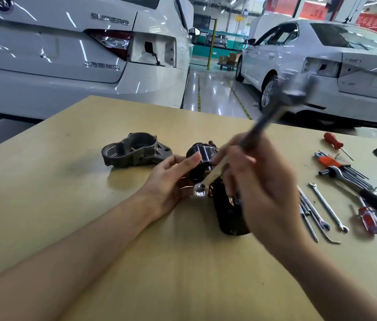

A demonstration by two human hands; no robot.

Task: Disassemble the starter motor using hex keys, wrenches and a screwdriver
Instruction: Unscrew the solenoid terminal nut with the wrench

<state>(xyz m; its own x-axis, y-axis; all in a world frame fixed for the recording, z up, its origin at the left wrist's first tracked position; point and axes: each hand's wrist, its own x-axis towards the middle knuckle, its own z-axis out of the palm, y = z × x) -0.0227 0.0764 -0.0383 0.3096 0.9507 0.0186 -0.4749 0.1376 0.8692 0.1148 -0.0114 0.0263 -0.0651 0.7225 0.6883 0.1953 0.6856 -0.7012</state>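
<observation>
The black starter motor body (229,214) lies on the tan table (67,181), its solenoid end (200,154) pointing away from me. My left hand (171,179) holds that far end, thumb up against it. My right hand (259,188) grips a long combination wrench (215,174); its ring end sits low beside the motor and its open end is blurred high above the table. The grey cast front housing (134,150) lies apart to the left of the motor.
Tools lie at the right: a hex key set with an orange holder (335,164), a ratchet handle (368,195), two slim wrenches (328,207), a red screwdriver (332,140) and a second red-handled screwdriver (370,220). White cars stand beyond the table's far edge.
</observation>
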